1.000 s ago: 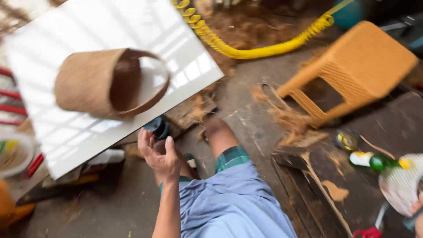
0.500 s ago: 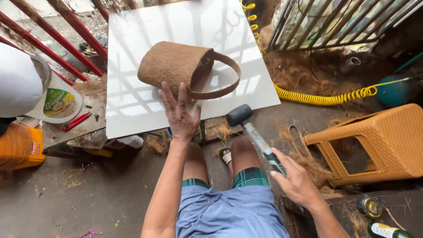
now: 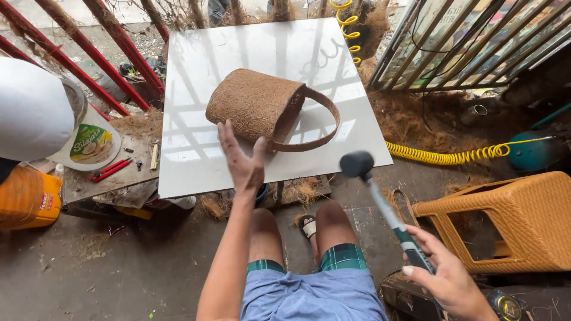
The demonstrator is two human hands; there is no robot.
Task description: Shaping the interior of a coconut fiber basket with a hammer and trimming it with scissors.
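A brown coir basket (image 3: pixel 257 107) with a loop handle (image 3: pixel 315 128) lies on its side on a glossy white tile tabletop (image 3: pixel 196 71). My left hand (image 3: pixel 242 160) is raised with fingers apart just in front of the basket, holding nothing. My right hand (image 3: pixel 443 276) grips the handle of a black rubber mallet (image 3: pixel 357 164), whose head hovers off the tabletop's near right corner. My bare knees and blue shorts show below.
An orange wicker stool (image 3: pixel 511 220) stands at the right. A yellow coiled hose (image 3: pixel 446 156) runs to a teal tank (image 3: pixel 529 151). Red railing bars (image 3: pixel 119 53), a white bucket (image 3: pixel 89 139), red pliers (image 3: pixel 110 169) and an orange container (image 3: pixel 27 196) are at the left. Coir fibre litters the floor.
My left hand lifted off the basket and turned edge-on. The right hand raised the mallet, its head now higher and further right. The view shifted slightly.
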